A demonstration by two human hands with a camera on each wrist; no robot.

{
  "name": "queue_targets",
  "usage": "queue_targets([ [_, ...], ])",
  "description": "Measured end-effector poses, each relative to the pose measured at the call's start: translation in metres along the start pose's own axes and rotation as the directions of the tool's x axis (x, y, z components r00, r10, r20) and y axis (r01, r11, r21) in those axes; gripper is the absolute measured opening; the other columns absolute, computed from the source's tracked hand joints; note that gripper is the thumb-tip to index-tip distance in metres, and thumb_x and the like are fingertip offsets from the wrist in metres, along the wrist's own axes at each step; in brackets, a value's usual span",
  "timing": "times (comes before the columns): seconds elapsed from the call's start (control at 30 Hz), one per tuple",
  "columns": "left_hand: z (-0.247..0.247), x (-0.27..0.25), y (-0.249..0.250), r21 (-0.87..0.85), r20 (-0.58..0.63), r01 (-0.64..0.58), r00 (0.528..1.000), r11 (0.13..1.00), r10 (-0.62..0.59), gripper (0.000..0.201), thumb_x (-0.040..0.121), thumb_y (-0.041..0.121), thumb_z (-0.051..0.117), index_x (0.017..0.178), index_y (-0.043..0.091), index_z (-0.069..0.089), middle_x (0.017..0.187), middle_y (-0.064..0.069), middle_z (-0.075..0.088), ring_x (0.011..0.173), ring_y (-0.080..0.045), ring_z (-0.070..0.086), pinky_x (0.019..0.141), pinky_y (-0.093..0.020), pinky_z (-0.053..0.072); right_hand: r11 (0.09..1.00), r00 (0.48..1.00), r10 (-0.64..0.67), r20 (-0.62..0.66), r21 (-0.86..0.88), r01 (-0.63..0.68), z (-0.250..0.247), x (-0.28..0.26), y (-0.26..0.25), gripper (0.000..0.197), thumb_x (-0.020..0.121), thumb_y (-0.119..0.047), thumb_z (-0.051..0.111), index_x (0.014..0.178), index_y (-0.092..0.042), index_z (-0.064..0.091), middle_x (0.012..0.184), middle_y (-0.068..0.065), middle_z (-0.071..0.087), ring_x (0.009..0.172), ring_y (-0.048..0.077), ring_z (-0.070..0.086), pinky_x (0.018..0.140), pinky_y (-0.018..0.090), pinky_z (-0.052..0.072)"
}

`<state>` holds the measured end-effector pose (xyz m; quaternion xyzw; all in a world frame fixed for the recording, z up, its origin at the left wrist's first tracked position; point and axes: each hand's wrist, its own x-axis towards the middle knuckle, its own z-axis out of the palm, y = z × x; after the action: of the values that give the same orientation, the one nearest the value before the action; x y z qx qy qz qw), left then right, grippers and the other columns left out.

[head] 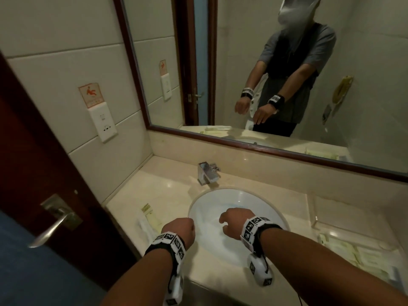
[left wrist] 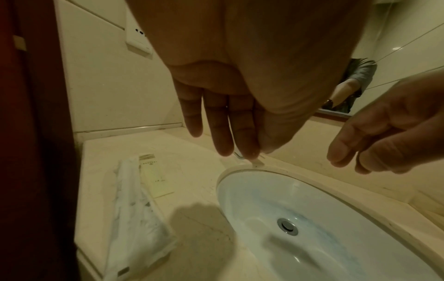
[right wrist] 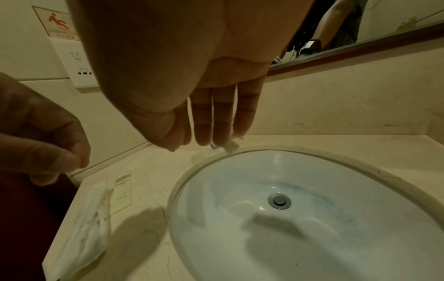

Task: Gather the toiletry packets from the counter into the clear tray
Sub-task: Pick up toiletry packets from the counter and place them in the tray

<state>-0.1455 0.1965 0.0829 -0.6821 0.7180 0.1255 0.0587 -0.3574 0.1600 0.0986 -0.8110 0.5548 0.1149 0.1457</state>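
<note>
Two toiletry packets lie on the counter left of the sink: a pale yellow flat packet [head: 152, 217] [left wrist: 153, 176] [right wrist: 123, 192] and, beside it at the counter edge, a white plastic-wrapped packet [head: 144, 227] [left wrist: 137, 209] [right wrist: 88, 228]. The clear tray [head: 318, 219] stands on the counter right of the sink. More pale packets [head: 362, 257] lie at its near side; whether they are inside it I cannot tell. My left hand [head: 180, 227] [left wrist: 223, 133] hangs over the sink's left rim, fingers relaxed, empty. My right hand [head: 229, 220] [right wrist: 216, 123] hovers over the basin, also empty.
The white basin [head: 212, 250] with its drain [left wrist: 287, 226] fills the middle of the counter. A chrome faucet [head: 207, 173] stands behind it, under a wood-framed mirror [head: 265, 146]. A dark door with a lever handle [head: 55, 221] closes off the left. A wall socket [head: 103, 123] sits above the counter.
</note>
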Motion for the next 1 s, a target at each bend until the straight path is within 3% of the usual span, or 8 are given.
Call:
queue_targets([
  [0.37,0.002,0.016,-0.046,-0.024,0.091,0.161,0.983,0.987,-0.158,0.025,0.094,0.027,0.046,0.102,0.019,0.068,0.106,-0.004,0.069,0.098,-0.027,0.064,0.080,-0.033,0.051,0.989,0.983,-0.149,0.104,0.019,0.148,0.010,0.072,-0.027,0.043,0.095,-0.036,0.047,0.138,-0.036,0.053,0.141,-0.008,0.053,0.128,0.017,0.050,0.104,0.032,0.040],
  [0.63,0.032,0.017,-0.064,-0.051,0.209,0.213,0.958,0.976,-0.198,0.024,0.093,0.027,0.047,0.104,0.020,0.066,0.110,-0.005,0.067,0.102,-0.028,0.063,0.082,-0.035,0.050,0.985,0.959,-0.171,0.226,0.044,0.165,0.042,0.107,-0.051,0.043,0.094,-0.035,0.052,0.137,-0.037,0.054,0.144,-0.007,0.051,0.131,0.019,0.049,0.109,0.035,0.039],
  [0.87,0.041,0.026,-0.111,-0.095,0.259,0.279,0.934,0.956,-0.247,0.026,0.093,0.028,0.049,0.113,0.020,0.064,0.119,-0.005,0.064,0.109,-0.026,0.061,0.089,-0.033,0.050,0.978,0.937,-0.207,0.280,0.061,0.198,0.051,0.136,-0.095,0.044,0.094,-0.038,0.055,0.138,-0.035,0.053,0.144,-0.005,0.051,0.130,0.020,0.050,0.105,0.033,0.040],
  [1.0,0.047,0.027,-0.144,-0.110,0.244,0.308,0.930,0.945,-0.275,0.033,0.095,0.029,0.049,0.126,0.022,0.056,0.131,-0.002,0.057,0.119,-0.023,0.056,0.094,-0.029,0.045,0.976,0.927,-0.215,0.307,0.055,0.209,0.052,0.156,-0.122,0.046,0.095,-0.037,0.056,0.141,-0.033,0.051,0.144,-0.003,0.051,0.129,0.021,0.052,0.103,0.036,0.044],
])
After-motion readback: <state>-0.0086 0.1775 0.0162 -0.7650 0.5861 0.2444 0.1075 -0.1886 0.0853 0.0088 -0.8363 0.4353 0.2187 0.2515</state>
